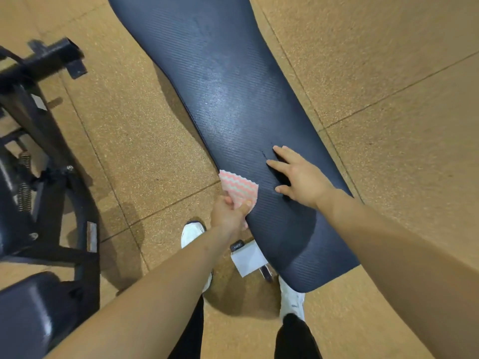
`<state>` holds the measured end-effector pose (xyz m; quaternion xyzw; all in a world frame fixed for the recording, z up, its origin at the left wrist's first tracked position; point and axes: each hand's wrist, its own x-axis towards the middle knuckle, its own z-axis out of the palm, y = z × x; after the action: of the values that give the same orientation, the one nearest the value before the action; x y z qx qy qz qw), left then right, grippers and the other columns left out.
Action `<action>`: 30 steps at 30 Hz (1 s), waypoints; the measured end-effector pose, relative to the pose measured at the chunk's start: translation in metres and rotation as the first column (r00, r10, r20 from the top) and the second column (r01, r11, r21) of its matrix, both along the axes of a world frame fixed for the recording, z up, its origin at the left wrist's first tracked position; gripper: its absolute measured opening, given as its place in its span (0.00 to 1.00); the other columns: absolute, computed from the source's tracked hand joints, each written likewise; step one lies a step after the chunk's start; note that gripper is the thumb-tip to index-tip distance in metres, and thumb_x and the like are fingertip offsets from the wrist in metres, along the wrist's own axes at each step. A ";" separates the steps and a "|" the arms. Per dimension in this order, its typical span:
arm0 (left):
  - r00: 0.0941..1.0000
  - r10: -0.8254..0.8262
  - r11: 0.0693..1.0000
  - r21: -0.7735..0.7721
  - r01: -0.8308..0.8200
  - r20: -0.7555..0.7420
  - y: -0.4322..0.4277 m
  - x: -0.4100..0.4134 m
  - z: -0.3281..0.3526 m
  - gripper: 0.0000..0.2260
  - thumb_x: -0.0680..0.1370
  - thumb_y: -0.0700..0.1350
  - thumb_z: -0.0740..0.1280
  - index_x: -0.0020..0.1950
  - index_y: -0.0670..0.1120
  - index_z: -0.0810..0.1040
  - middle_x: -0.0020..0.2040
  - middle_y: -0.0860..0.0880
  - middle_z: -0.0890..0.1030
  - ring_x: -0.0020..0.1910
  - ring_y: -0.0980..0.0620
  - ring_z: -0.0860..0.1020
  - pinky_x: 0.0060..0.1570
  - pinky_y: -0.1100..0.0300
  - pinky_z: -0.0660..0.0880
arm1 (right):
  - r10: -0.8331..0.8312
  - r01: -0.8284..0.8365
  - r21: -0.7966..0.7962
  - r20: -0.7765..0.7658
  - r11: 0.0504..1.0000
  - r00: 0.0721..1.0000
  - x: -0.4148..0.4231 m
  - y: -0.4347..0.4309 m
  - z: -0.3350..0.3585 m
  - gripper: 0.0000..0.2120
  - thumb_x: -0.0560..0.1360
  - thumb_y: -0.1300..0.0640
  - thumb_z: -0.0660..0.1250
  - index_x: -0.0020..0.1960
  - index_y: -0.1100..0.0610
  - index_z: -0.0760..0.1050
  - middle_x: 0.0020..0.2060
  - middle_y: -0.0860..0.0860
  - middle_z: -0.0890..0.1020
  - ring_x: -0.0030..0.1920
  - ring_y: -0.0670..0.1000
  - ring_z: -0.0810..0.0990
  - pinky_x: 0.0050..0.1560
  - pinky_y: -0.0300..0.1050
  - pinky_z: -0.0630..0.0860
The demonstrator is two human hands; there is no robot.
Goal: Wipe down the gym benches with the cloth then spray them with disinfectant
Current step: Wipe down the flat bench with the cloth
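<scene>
The fingers of your left hand pinch the near corner of the pink zigzag cloth, which lies on the left edge of the navy gym bench. It looks light and limp, so gather more into your palm. Just beside it, your right hand rests flat, fingers spread, on the ribbed padding.
</scene>
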<state>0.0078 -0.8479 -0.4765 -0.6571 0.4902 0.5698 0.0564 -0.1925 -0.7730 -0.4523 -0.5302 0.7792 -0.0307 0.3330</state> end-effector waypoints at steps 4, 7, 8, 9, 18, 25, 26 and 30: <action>0.997 0.082 0.996 0.024 -0.082 0.016 0.052 0.005 0.011 0.11 0.79 0.50 0.72 0.55 0.47 0.74 0.50 0.49 0.81 0.45 0.50 0.82 0.45 0.51 0.81 | 0.002 -0.005 -0.057 -0.052 0.998 0.999 0.017 0.061 0.014 0.30 0.75 0.51 0.75 0.75 0.55 0.71 0.77 0.55 0.66 0.74 0.59 0.66 0.69 0.58 0.71; 0.989 0.142 0.989 0.027 -0.143 0.052 0.093 0.008 0.016 0.15 0.79 0.51 0.71 0.58 0.43 0.74 0.49 0.43 0.83 0.41 0.47 0.82 0.47 0.48 0.83 | 0.063 -0.064 -0.008 -0.043 0.998 0.997 0.036 0.109 0.012 0.30 0.76 0.48 0.73 0.75 0.52 0.71 0.78 0.54 0.65 0.77 0.58 0.62 0.71 0.58 0.68; 0.987 0.137 0.989 0.041 -0.140 0.084 0.106 0.009 0.017 0.14 0.79 0.52 0.71 0.57 0.44 0.74 0.48 0.42 0.83 0.40 0.46 0.82 0.48 0.48 0.83 | 0.074 -0.074 0.011 -0.040 0.997 0.996 0.042 0.122 0.012 0.31 0.76 0.47 0.72 0.76 0.51 0.69 0.79 0.53 0.63 0.78 0.57 0.61 0.73 0.58 0.66; 0.985 0.123 0.990 0.053 -0.130 0.123 0.118 0.011 0.020 0.13 0.79 0.53 0.70 0.54 0.46 0.73 0.47 0.42 0.84 0.40 0.46 0.83 0.49 0.48 0.82 | 0.082 -0.081 0.024 -0.032 0.996 0.996 0.048 0.133 0.012 0.31 0.77 0.46 0.72 0.77 0.50 0.68 0.80 0.52 0.62 0.79 0.57 0.59 0.75 0.58 0.65; 0.987 -0.144 0.989 0.032 0.142 0.073 0.192 0.010 0.062 0.08 0.78 0.47 0.71 0.50 0.42 0.78 0.42 0.48 0.82 0.41 0.48 0.81 0.37 0.57 0.76 | -0.005 0.008 -0.007 0.299 1.000 0.954 0.089 0.189 0.017 0.36 0.73 0.58 0.75 0.77 0.46 0.66 0.76 0.47 0.66 0.72 0.51 0.66 0.71 0.49 0.69; 0.875 -0.484 0.808 -0.382 0.449 0.004 0.202 0.037 0.056 0.12 0.80 0.45 0.68 0.62 0.49 0.83 0.55 0.51 0.82 0.53 0.53 0.80 0.54 0.63 0.74 | -0.240 0.255 -0.162 0.108 0.953 0.965 0.082 0.220 0.008 0.09 0.76 0.64 0.70 0.55 0.57 0.83 0.46 0.52 0.80 0.49 0.55 0.77 0.49 0.52 0.77; 0.804 -0.591 0.704 -0.449 0.550 0.058 0.205 0.043 0.049 0.14 0.80 0.44 0.68 0.66 0.49 0.81 0.60 0.50 0.80 0.58 0.51 0.77 0.58 0.61 0.73 | -0.251 0.248 -0.193 0.008 0.949 0.968 0.077 0.225 0.006 0.06 0.74 0.63 0.71 0.51 0.58 0.82 0.44 0.52 0.80 0.47 0.57 0.76 0.46 0.54 0.76; 0.435 -0.876 0.261 -0.554 0.791 0.210 0.221 0.043 0.025 0.26 0.79 0.44 0.70 0.77 0.52 0.70 0.74 0.48 0.71 0.68 0.44 0.70 0.65 0.49 0.73 | -0.334 0.288 -0.228 -0.198 0.930 0.922 0.055 0.245 -0.006 0.04 0.72 0.64 0.71 0.46 0.60 0.82 0.43 0.55 0.79 0.45 0.61 0.75 0.46 0.55 0.75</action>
<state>0.0505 -0.6273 -0.4512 -0.2389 0.9108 0.3178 0.1112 -0.1372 -0.5276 -0.4579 -0.4291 0.8805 -0.0969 0.1764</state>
